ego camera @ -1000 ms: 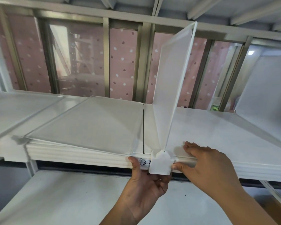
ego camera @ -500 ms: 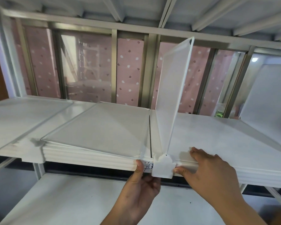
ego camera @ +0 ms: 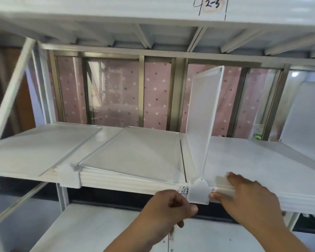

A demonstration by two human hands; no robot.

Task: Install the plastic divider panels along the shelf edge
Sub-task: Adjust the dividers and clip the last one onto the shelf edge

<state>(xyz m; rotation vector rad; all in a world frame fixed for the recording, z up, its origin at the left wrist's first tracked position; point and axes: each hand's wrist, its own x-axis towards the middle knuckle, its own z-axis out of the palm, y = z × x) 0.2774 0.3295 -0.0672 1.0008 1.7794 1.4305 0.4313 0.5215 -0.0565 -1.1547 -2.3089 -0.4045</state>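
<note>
A translucent plastic divider panel [ego camera: 202,113] stands upright on the white shelf [ego camera: 253,160], its white clip [ego camera: 198,192] seated over the shelf's front edge. My right hand [ego camera: 247,199] rests on the shelf edge just right of the clip, thumb against the clip's side and fingers on top of the edge strip. My left hand [ego camera: 169,210] hangs below the edge, left of the clip, with fingers curled and nothing visibly in it. A second panel [ego camera: 135,153] lies flat on the shelf to the left, and a third panel [ego camera: 35,148] lies farther left.
The shelf above [ego camera: 153,8] carries a label reading 2-3. A lower shelf [ego camera: 98,231] sits beneath my hands. Metal uprights and pink dotted fabric [ego camera: 156,95] close the back. A diagonal brace [ego camera: 11,91] crosses the left side.
My left hand has let go of the shelf edge beside the clip and dropped slightly, curling its fingers. The camera has tilted up, bringing the upper shelf into view. My right hand stays by the clip.
</note>
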